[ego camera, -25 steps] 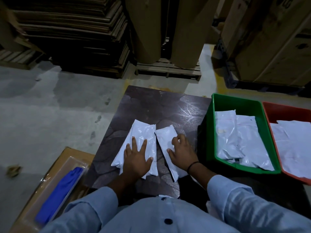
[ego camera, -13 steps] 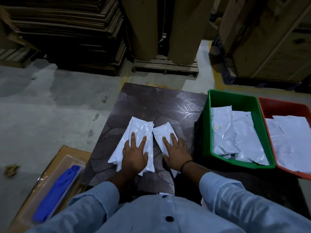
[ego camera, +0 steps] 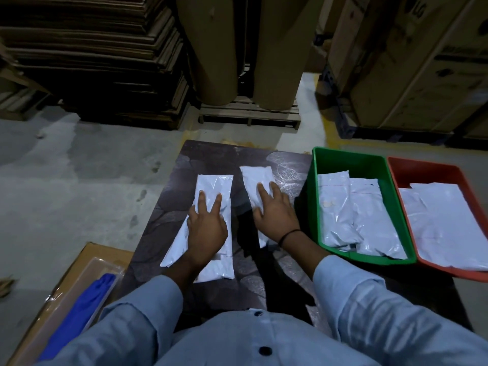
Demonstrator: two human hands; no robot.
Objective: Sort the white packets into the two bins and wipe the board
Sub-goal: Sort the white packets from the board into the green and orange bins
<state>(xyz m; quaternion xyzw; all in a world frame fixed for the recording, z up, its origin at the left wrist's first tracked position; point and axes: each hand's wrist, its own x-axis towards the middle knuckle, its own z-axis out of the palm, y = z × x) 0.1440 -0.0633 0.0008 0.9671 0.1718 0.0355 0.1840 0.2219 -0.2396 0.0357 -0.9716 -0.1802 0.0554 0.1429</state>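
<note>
Head view, near row first: what is lying closest? (The checker is asking.)

Clerk: Item one, blue cloth [ego camera: 79,313], lying in a clear tray on the person's left, off the board [ego camera: 219,159]. Probably waiting for the wiping step.

Checker: And on the board?

Clerk: Item two, left hand [ego camera: 207,228], resting flat on the left packets [ego camera: 215,184], fingers straight and spread, gripping nothing. Two packets seem to be overlapping there, the lower one slanting. Item three, right hand [ego camera: 276,215], fingers straight and slightly splayed, pressing on the right packet [ego camera: 257,178]. That packet is lying lengthwise, its long axis pointing away from the person, its far end reaching beyond the fingertips. It is sitting apart from the left packets.

Checker: Which hand is sitting nearer the bins?

Clerk: The right. Item four, green bin [ego camera: 314,186], standing at the board's right side. Item five, red bin [ego camera: 422,165], standing right beside it, farther right. Both are already holding white packets. The right packet is lying left of both bins, so the right hand is looking best placed to carry it sideways. Wiping is not yet starting.

Checker: Farthest row?

Clerk: Cardboard rolls [ego camera: 211,48] standing on a pallet [ego camera: 248,114], cartons [ego camera: 409,62] stacking to the right.
</note>
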